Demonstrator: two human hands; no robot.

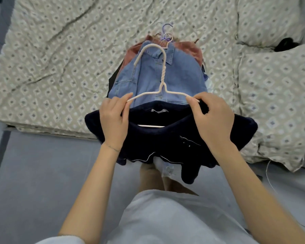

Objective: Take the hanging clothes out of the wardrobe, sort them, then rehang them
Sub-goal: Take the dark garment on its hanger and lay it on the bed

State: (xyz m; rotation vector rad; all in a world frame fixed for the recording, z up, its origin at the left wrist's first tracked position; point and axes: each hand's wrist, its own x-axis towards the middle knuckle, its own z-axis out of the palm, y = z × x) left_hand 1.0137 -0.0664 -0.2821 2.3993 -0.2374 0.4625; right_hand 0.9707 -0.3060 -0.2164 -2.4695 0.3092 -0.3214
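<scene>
Bed [60,50] with a diamond-print sheet is filling the background, a pillow [275,103] lying at its right. Denim shirt [148,76] is lying on top of a clothes pile on the bed, with a rust-pink garment [188,50] showing beneath and purple hanger hooks [165,30] poking out at the far end. Left grip [113,118] and right grip [211,117] are each pinching a shoulder of a pale wire hanger [163,74] — hook pointing away, over the bed's near edge. Navy garment [165,141] is hanging from it, drooping toward the grey floor [33,164].
</scene>
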